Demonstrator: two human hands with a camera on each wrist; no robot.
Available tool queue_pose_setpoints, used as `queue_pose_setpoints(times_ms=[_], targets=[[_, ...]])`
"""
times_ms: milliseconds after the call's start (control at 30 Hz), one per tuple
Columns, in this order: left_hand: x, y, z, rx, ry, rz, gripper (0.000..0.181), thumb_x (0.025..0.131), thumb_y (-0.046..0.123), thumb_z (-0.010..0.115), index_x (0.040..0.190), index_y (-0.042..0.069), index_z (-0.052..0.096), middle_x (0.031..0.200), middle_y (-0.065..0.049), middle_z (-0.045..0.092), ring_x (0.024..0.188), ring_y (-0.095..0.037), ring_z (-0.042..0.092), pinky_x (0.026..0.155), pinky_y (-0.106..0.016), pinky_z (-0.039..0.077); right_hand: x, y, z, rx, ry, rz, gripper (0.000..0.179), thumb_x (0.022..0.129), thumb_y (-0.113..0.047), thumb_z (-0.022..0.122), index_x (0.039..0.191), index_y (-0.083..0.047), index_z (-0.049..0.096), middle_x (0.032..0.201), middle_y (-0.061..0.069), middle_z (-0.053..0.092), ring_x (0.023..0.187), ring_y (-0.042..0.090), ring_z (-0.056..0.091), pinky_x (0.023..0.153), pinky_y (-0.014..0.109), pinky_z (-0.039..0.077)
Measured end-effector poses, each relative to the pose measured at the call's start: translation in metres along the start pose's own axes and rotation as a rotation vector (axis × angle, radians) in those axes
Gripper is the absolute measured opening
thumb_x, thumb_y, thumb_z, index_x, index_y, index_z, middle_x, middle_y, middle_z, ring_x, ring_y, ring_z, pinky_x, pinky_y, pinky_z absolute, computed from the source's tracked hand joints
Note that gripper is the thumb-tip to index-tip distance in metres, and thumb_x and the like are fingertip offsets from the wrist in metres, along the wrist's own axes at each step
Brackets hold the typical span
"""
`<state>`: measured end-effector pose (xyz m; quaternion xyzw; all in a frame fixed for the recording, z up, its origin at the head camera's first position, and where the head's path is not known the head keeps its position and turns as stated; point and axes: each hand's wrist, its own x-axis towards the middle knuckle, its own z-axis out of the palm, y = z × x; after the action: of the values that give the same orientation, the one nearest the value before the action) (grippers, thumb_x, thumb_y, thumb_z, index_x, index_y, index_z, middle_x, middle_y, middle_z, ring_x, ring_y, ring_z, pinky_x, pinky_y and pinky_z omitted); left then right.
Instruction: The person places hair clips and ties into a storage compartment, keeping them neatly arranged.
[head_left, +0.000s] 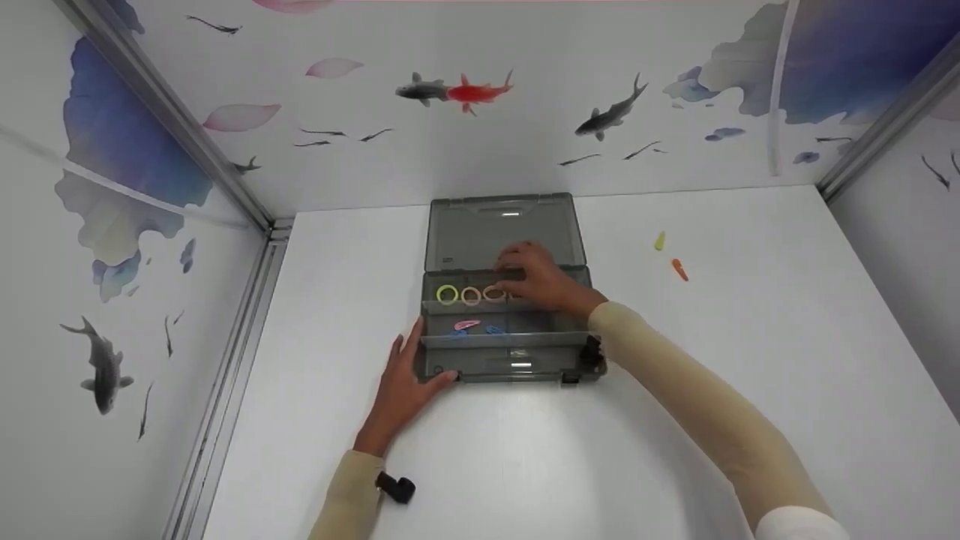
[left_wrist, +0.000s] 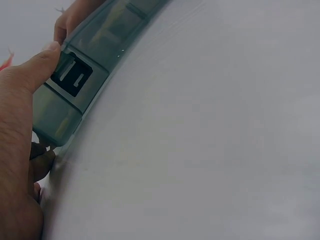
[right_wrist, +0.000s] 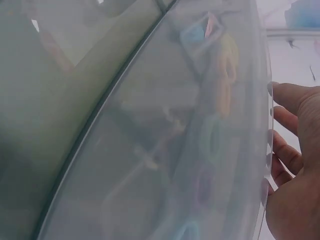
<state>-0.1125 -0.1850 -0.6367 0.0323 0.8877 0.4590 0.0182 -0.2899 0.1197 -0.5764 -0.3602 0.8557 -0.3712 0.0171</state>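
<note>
A dark translucent compartment box [head_left: 517, 380] lies with its lid [head_left: 502, 232] folded back. My left hand [head_left: 401, 390] grips its front left corner, thumb against the front wall beside a latch [left_wrist: 72, 75] and fingers along the left side. Over the right part of the back compartment is my right hand [head_left: 544, 279], fingers loosely bent with nothing visible between them; part of that compartment is hidden. A yellow hair tie [head_left: 447, 295] and several paler ones stand in a row there. The middle compartment holds a pink hair clip [head_left: 466, 325] and blue hair clips [head_left: 495, 330].
A yellow clip [head_left: 660, 241] and an orange clip [head_left: 679, 270] lie on the white table [head_left: 735, 322], right of the box. A printed wall [head_left: 510, 150] rises behind the lid, and metal-framed panels stand at both sides.
</note>
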Motion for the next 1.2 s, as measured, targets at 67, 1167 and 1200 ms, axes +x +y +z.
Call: queue_pose_setpoints(times_ms=[67, 1167, 1200], targets=[[0.000, 0.000, 0.000, 0.003, 0.001, 0.003, 0.111, 0.091, 0.062, 0.086, 0.178, 0.032, 0.023, 0.177, -0.024, 0.031, 0.165, -0.053, 0.018, 0.121, -0.079, 0.031, -0.006, 0.003, -0.006, 0.005, 0.020, 0.021, 0.025, 0.101, -0.011, 0.083, 0.121, 0.003, 0.079, 0.132, 0.022, 0.069, 0.129, 0.043, 0.056, 0.115, 0.062, 0.037], [0.000, -0.003, 0.001, 0.018, 0.001, 0.021, 0.111, 0.092, 0.064, 0.084, 0.178, 0.032, 0.022, 0.177, -0.021, 0.033, 0.166, -0.053, 0.017, 0.120, -0.080, 0.031, -0.093, 0.038, -0.067, 0.140, 0.242, 0.219, 0.028, 0.100, -0.007, 0.083, 0.126, 0.005, 0.078, 0.138, 0.024, 0.069, 0.136, 0.041, 0.054, 0.120, 0.061, 0.033], [0.000, -0.003, 0.001, 0.021, 0.001, 0.025, 0.111, 0.092, 0.064, 0.084, 0.178, 0.031, 0.022, 0.177, -0.021, 0.034, 0.166, -0.053, 0.017, 0.120, -0.080, 0.031, -0.096, 0.039, -0.068, 0.142, 0.248, 0.225, 0.028, 0.100, -0.007, 0.083, 0.125, 0.004, 0.078, 0.137, 0.024, 0.070, 0.136, 0.041, 0.054, 0.120, 0.061, 0.033]])
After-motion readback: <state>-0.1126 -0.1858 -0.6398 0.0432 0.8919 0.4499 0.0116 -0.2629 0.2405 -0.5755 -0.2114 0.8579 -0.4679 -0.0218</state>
